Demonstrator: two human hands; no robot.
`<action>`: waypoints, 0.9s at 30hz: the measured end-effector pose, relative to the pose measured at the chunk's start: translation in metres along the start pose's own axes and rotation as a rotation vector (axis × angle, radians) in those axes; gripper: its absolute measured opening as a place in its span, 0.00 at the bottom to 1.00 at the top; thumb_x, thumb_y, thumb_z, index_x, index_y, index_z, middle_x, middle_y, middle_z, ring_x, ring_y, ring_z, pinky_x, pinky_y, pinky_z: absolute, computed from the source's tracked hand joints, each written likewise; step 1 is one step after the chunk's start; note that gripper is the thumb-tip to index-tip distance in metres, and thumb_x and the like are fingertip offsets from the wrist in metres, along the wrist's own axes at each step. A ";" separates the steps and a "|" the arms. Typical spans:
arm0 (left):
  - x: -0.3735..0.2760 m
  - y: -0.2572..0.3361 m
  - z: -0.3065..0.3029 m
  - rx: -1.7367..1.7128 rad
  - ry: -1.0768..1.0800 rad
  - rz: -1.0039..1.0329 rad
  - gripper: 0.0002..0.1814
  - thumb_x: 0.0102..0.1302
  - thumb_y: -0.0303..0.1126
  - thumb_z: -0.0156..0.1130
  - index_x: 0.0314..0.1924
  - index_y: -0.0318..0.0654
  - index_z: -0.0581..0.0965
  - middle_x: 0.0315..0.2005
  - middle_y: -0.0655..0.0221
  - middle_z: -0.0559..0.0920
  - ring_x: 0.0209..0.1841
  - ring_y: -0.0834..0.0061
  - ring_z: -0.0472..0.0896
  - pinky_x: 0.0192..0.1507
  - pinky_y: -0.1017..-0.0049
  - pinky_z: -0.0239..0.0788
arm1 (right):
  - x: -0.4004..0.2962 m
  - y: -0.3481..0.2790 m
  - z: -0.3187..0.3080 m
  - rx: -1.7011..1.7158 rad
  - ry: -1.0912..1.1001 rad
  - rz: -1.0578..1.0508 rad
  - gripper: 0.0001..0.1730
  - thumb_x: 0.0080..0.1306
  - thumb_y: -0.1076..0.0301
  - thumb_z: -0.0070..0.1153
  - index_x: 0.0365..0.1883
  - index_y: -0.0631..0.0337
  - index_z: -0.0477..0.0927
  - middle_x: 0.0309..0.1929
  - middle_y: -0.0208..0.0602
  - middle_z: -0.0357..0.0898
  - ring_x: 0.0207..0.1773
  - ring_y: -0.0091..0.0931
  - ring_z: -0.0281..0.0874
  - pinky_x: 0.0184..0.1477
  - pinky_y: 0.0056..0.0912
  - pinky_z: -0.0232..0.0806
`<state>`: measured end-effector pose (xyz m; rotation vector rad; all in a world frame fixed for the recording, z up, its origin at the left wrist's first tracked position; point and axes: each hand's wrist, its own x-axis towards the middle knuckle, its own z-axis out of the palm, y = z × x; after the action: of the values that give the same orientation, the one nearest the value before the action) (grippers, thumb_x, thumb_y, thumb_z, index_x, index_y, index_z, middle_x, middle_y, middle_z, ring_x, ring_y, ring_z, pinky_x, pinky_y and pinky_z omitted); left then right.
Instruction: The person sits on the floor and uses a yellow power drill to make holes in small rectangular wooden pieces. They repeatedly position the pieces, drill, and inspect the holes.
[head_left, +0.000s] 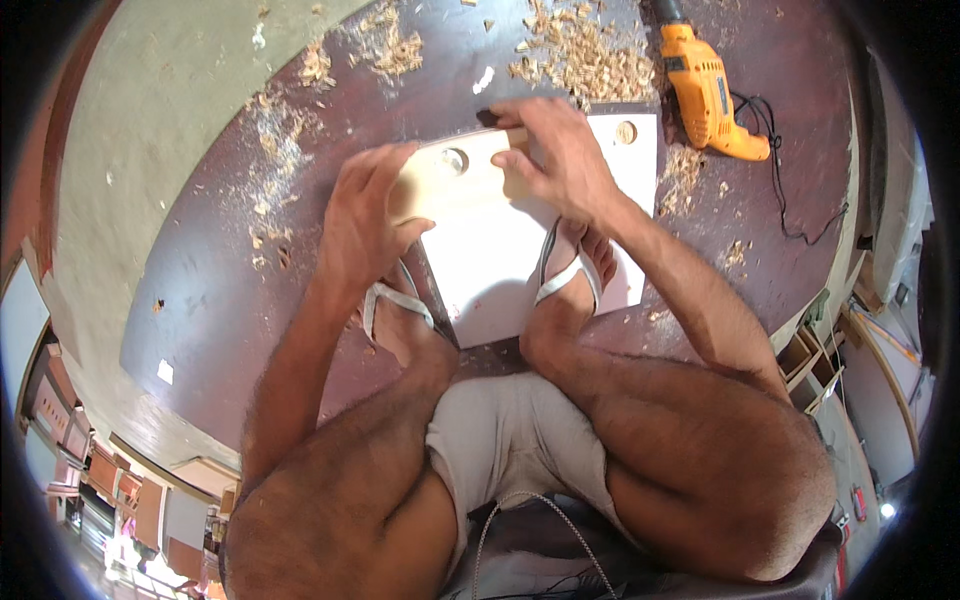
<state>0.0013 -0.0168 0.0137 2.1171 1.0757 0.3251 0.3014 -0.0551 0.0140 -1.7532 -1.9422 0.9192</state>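
A pale wooden piece (472, 180) with a round hole near its far edge lies over the far left part of a white panel (495, 262). My left hand (364, 214) grips the left end of this piece, thumb on the near edge. My right hand (559, 154) holds its right part, fingers over the far edge and thumb on top. The white panel has a round recess with bare wood inside at its far right corner. My right sandalled foot (574, 266) rests on the panel; my left foot (397, 307) is beside its left edge.
An orange power drill (701, 90) with a black cord lies at the far right of the dark red board (225, 315). Wood shavings (592, 56) are heaped beyond my hands and scattered at both sides. Stacked panels and boxes (127, 495) stand at the lower left.
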 end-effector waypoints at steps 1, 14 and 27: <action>-0.001 0.000 0.000 -0.004 0.005 0.016 0.53 0.45 0.31 0.91 0.75 0.43 0.77 0.68 0.56 0.84 0.71 0.48 0.80 0.74 0.52 0.74 | 0.002 -0.002 -0.001 -0.001 -0.003 0.012 0.30 0.67 0.60 0.72 0.66 0.61 0.83 0.55 0.44 0.89 0.60 0.44 0.82 0.66 0.54 0.70; 0.004 -0.001 -0.006 -0.005 0.019 0.084 0.50 0.43 0.27 0.91 0.71 0.39 0.81 0.66 0.57 0.87 0.69 0.53 0.83 0.71 0.57 0.78 | 0.019 -0.010 -0.006 0.238 -0.042 0.097 0.24 0.61 0.71 0.72 0.54 0.73 0.83 0.46 0.58 0.90 0.48 0.47 0.94 0.49 0.47 0.86; 0.004 -0.002 -0.008 0.005 -0.050 -0.005 0.46 0.50 0.28 0.89 0.72 0.41 0.81 0.67 0.60 0.87 0.68 0.57 0.83 0.69 0.59 0.79 | 0.020 -0.006 -0.001 0.088 0.019 0.042 0.23 0.58 0.69 0.72 0.50 0.71 0.84 0.43 0.57 0.91 0.42 0.45 0.94 0.43 0.47 0.84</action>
<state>-0.0015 -0.0086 0.0172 2.1157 1.0540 0.2664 0.2944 -0.0357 0.0160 -1.7520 -1.8315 0.9828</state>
